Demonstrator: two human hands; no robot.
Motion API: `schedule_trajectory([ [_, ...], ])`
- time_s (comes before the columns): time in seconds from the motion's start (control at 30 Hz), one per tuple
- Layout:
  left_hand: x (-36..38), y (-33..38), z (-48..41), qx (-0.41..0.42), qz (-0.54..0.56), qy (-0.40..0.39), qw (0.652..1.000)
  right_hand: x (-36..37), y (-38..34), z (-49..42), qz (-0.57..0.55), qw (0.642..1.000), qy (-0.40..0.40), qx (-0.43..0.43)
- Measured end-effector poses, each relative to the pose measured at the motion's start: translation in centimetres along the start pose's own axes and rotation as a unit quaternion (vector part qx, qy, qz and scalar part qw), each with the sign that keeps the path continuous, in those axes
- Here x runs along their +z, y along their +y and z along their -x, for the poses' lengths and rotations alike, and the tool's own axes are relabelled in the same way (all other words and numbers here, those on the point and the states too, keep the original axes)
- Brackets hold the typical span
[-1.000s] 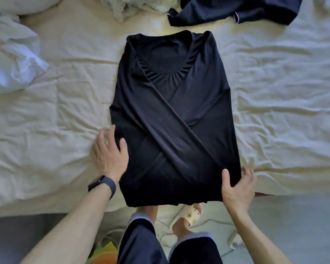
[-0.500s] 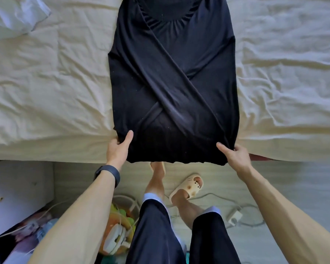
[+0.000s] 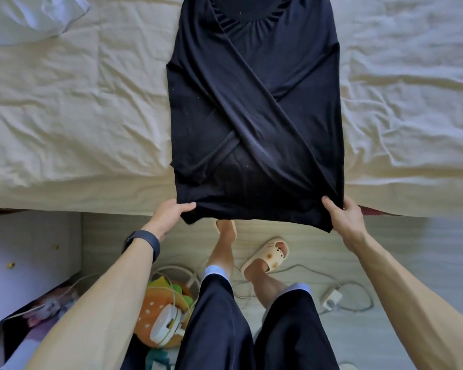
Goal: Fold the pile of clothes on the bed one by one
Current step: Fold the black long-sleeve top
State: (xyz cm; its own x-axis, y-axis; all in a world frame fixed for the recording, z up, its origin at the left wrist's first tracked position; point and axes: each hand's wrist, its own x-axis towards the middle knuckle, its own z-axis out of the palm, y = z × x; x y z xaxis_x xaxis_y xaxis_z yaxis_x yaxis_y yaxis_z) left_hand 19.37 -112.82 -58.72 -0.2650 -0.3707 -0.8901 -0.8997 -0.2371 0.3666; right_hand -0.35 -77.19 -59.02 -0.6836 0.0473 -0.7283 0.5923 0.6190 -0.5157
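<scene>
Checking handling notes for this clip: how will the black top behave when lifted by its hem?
Likely floppy: the black top droops between the left hand and right hand. Probably light, judging by its fine gathers. The crossed sleeves may slip.

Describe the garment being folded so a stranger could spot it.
On the cream bed sheet, over its near edge, lies a dark navy long-sleeved top. The left hand and right hand grip its hem corners; its sleeves alone cross in an X.

The top (image 3: 254, 116) is shown in plain black and the bed sheet (image 3: 78, 116) in cream. The wristband (image 3: 145, 243) is coloured dark blue-grey, the slipper (image 3: 267, 256) cream. The shorts (image 3: 219, 329) are seen in navy, edged pale blue at the hems.
</scene>
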Motion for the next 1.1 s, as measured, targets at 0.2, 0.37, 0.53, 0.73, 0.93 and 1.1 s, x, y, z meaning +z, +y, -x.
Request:
schedule_trajectory([
  [0.2, -0.2, 1.2, 1.2, -0.015, 0.018, -0.027, 0.999, -0.5, -1.6, 1.6, -0.078, 0.996, 0.013, 0.039],
  [0.37, -1.0, 2.2, 4.5, 0.014, 0.081, 0.009, 0.997, -2.3, -4.4, 4.1, -0.125, 0.99, 0.005, 0.064],
  [0.53, -3.2, 6.4, 7.8, 0.035, 0.156, 0.031, 0.987, -4.2, -9.6, 5.7, -0.134, 0.989, 0.01, 0.059],
  [0.73, -5.7, 15.5, 5.8, 0.065, 0.187, 0.075, 0.977, -4.0, -18.7, 1.6, -0.193, 0.978, -0.007, 0.077],
  [0.93, -6.7, 26.6, -1.5, 0.056, 0.269, 0.055, 0.96, -1.4, -27.8, -6.3, -0.196, 0.972, -0.001, 0.129],
  [1.1, -7.2, 33.6, -8.5, 0.037, 0.306, 0.07, 0.949, 0.4, -33.5, -13.0, -0.195, 0.967, -0.011, 0.163],
])
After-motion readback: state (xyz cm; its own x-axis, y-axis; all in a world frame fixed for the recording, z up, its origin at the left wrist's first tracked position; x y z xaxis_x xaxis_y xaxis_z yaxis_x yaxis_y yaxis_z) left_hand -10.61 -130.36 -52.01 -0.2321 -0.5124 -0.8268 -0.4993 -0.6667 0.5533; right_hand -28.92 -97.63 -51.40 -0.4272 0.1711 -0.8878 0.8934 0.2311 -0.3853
